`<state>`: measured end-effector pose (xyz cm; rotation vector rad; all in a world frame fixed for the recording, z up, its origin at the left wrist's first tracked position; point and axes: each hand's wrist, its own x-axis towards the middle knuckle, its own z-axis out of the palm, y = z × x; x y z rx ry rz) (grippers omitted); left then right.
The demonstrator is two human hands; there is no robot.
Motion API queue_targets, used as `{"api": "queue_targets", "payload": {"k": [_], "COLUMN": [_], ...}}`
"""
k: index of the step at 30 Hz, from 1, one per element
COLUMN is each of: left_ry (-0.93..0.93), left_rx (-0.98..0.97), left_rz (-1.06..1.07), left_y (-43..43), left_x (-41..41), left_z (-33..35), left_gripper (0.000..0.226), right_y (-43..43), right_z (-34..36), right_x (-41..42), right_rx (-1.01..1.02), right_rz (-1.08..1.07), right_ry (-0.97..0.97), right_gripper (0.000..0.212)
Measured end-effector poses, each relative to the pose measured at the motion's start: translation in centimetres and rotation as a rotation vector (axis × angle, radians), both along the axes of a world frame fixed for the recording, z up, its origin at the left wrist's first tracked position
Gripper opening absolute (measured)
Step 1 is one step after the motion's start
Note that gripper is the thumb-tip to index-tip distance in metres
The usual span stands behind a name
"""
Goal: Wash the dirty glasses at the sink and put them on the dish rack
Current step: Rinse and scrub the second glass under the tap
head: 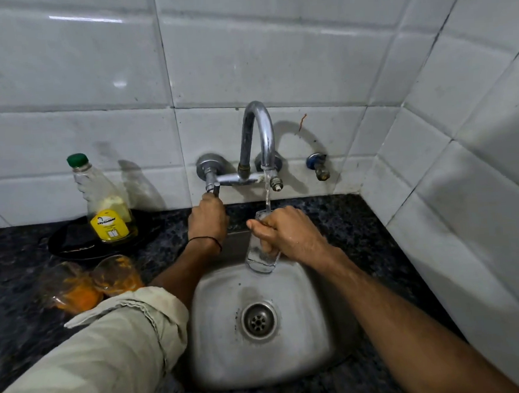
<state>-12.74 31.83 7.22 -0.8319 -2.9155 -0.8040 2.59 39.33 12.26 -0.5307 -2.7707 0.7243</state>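
Under running tap (259, 141): clear glass (261, 257) upright, gripped by right hand (288, 234); left hand (207, 221) clasps tap handle (213, 188).

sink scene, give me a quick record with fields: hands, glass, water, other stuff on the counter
right hand: wrapped around a clear glass, holding it over the sink
left hand: on the tap handle at the wall
water: running from the faucet into the glass
dirty glasses: two with orange residue, on the counter left of the sink
soap bottle: green cap, yellow liquid, standing on a dark plate
dish rack: not in view
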Motion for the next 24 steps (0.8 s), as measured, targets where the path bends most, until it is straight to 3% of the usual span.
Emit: {"api": "queue_targets", "payload": {"k": [2, 4, 8, 9, 11, 12, 14, 16, 20, 24], "left_ry": [-0.037, -0.203, -0.924, -1.0, -0.894, -0.787, -0.594, -0.452, -0.314, -0.299], "left_rx": [-0.006, 0.076, 0.677, 0.785, 0.879, 0.882, 0.807, 0.679, 0.413, 0.365], "left_rz": [-0.001, 0.028, -0.003, -0.047, -0.132, -0.187, -0.294, -0.361, -0.372, -0.23], "left_y": [0.0, -0.5, -3.5, -4.2, -4.9, -5.0, -4.9, -4.4, -3.5, -3.5], "left_x": [-0.3, -0.2, 4.4, 6.1, 8.4, 9.1, 9.4, 9.0, 8.2, 8.2], "left_z": [0.5, 0.9, 0.7, 0.7, 0.5, 0.4, 0.2, 0.3, 0.7, 0.8], "left_gripper": [0.024, 0.025, 0.033, 0.028, 0.019, 0.028, 0.047, 0.052, 0.059, 0.06], "right_y": [-0.1, -0.2, -0.8, -0.8, -1.3, -1.5, -2.1, -2.9, -3.8, -4.0], "right_z": [-0.7, -1.6, -3.9, -4.7, -5.8, -6.2, -7.0, -7.8, -8.9, -8.9], "right_x": [0.1, 0.3, -0.5, -0.9, -1.4, -1.4, -1.5, -1.6, -0.9, 1.9], "right_rx": [-0.224, -0.579, -0.989, -1.083, -1.326, -1.468, -1.745, -1.905, -1.926, -1.786], "right_rz": [-0.053, -0.129, -0.415, -0.496, -0.61, -0.632, -0.645, -0.657, -0.71, -0.66], "right_ry": [0.085, 0.235, 0.45, 0.479, 0.486, 0.474, 0.47, 0.484, 0.379, 0.202], "right_gripper": [0.057, 0.056, 0.046, 0.04, 0.026, 0.031, 0.041, 0.036, 0.033, 0.024]}}
